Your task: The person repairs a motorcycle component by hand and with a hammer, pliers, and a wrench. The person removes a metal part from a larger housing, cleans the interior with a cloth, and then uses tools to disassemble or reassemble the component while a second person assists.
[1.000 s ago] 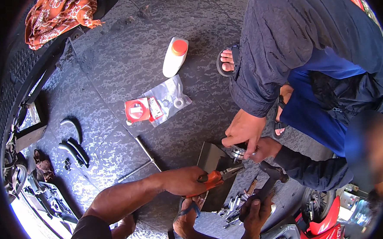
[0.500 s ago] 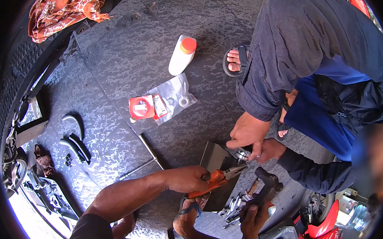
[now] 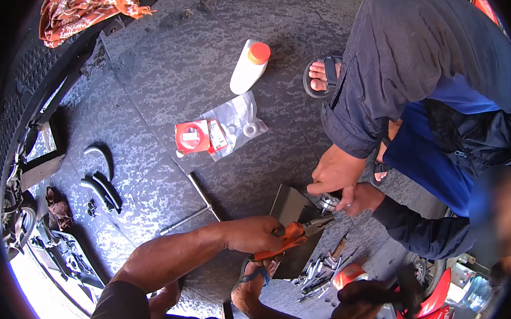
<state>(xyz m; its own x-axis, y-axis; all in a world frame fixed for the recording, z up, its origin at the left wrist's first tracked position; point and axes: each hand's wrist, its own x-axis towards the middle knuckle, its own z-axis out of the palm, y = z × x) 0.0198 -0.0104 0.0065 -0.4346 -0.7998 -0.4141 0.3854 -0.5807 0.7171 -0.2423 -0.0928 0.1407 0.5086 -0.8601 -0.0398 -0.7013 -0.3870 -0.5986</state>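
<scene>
My left hand grips orange-handled pliers. The jaws point right, beside a round metal part held by a co-worker's hands over a dark, flat-sided block. It is hard to see whether the jaws touch the part. Low on the right, my right hand is closed round a hammer, both smeared by motion. The hammer's dark head is to the right of my hand, apart from the pliers.
Several sockets and tools lie beside a red-and-white roll-like thing. A T-handle wrench, a plastic bag, a white bottle and curved black pieces lie on the floor. A red motorcycle stands lower right.
My right hand has swung the hammer right and down, away from the pliers, uncovering the red-and-white thing. My left hand keeps its grip on the pliers; the view has shifted slightly.
</scene>
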